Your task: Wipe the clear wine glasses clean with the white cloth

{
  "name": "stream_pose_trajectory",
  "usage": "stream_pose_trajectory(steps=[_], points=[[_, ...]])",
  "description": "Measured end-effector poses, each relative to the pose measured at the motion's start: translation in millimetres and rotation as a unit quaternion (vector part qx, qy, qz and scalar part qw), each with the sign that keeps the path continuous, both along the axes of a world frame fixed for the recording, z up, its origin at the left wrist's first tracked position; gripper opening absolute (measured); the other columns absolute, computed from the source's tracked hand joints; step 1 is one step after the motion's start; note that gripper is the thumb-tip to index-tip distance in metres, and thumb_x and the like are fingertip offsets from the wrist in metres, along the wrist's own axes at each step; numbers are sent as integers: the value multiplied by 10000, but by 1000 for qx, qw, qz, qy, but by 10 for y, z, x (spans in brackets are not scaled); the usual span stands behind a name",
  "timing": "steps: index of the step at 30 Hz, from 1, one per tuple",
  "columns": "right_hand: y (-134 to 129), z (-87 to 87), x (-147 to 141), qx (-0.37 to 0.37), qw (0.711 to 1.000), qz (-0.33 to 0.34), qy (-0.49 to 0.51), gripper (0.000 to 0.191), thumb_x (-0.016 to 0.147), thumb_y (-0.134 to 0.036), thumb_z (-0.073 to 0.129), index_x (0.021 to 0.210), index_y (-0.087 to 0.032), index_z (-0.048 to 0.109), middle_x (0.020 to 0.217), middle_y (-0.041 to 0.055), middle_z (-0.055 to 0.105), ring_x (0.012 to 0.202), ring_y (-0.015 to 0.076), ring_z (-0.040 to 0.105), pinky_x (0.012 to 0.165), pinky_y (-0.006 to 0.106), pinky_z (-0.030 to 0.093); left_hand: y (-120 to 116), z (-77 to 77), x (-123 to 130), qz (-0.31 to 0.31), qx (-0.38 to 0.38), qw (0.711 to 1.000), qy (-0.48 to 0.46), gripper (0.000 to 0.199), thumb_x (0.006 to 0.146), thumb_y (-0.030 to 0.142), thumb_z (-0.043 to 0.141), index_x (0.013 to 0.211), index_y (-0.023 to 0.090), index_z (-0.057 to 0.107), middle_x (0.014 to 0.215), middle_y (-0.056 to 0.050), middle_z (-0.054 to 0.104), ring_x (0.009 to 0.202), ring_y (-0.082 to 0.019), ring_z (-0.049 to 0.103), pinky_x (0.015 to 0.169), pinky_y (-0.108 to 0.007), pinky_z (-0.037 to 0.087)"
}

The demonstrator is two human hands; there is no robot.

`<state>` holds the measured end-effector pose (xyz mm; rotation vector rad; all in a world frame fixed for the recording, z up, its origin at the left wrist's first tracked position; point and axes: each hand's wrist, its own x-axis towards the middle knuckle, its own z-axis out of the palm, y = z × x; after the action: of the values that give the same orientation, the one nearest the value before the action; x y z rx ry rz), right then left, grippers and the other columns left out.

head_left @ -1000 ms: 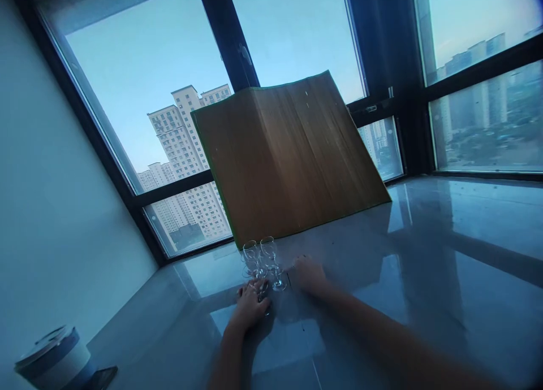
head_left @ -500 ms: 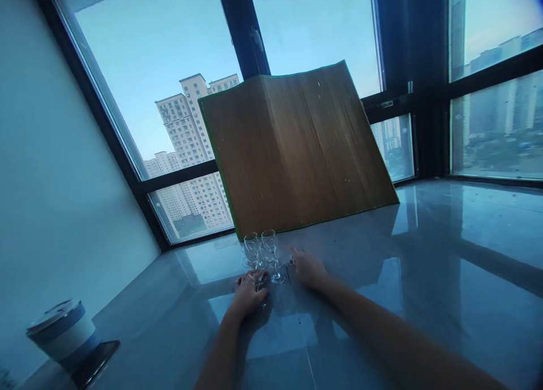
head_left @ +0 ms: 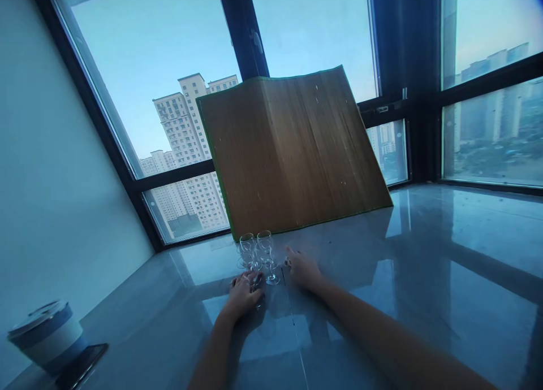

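Small clear stemmed glasses stand in a tight cluster on the glossy tiled floor, with one glass [head_left: 264, 243] at the back right and another glass [head_left: 246, 244] at its left. My left hand [head_left: 244, 294] is closed around a small stemmed glass [head_left: 256, 281] at the near side of the cluster, hiding part of it. To the right of the cluster, a short gap away, my right hand [head_left: 304, 270] is closed with the index finger partly stretched forward. A small shiny bit shows by its fingertips, too small to name.
A brown wooden-looking mat [head_left: 292, 152] with a green edge leans against the window behind the glasses. At the lower left, a lidded white and blue bucket [head_left: 46, 336] stands beside a dark flat phone-like object [head_left: 85, 363]. A pale wall [head_left: 63, 169] rises on the left.
My view has turned slightly right, so everything sits a little farther left. Both hands keep nearly the same places beside the glasses.
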<state>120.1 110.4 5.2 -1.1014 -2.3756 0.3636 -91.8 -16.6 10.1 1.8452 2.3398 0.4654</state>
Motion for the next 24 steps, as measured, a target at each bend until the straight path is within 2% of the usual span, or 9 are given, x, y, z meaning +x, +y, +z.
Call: stream_pose_trajectory(steps=[6, 11, 16, 24], points=[[11, -30, -20, -6, 1000, -8, 8, 588, 956, -192, 425, 1543, -214, 392, 1218, 123, 698, 1147, 260, 590, 812, 311, 450, 7, -9, -2, -5, 1, 1000, 6, 616, 806, 376, 571, 1415, 287, 587, 1546, -51, 508, 1466, -302, 381, 1232, -475, 193], [13, -27, -23, -8, 1000, -7, 5, 616, 945, -161, 421, 1556, -223, 368, 1236, 108, 695, 1165, 247, 582, 834, 303, 449, -4, 9, 13, -1, -1, 1000, 4, 608, 813, 375, 558, 1416, 302, 583, 1549, -47, 505, 1463, -299, 380, 1225, -485, 195], [24, -38, -30, -7, 1000, -7, 8, 619, 947, -169, 431, 1560, -222, 362, 1280, 120, 685, 1196, 266, 576, 861, 317, 451, -10, 22, 30, 2, -4, 1000, 7, 609, 817, 382, 562, 1418, 288, 581, 1543, -54, 514, 1469, -289, 370, 1227, -474, 196], [40, -48, -37, -13, 1000, -10, 10, 639, 935, -162, 444, 1566, -207, 352, 1160, 116, 710, 1132, 254, 604, 812, 305, 444, -19, 34, 52, 7, -6, 1000, 12, 616, 818, 371, 561, 1429, 290, 573, 1554, -64, 499, 1477, -288, 367, 1233, -478, 193]])
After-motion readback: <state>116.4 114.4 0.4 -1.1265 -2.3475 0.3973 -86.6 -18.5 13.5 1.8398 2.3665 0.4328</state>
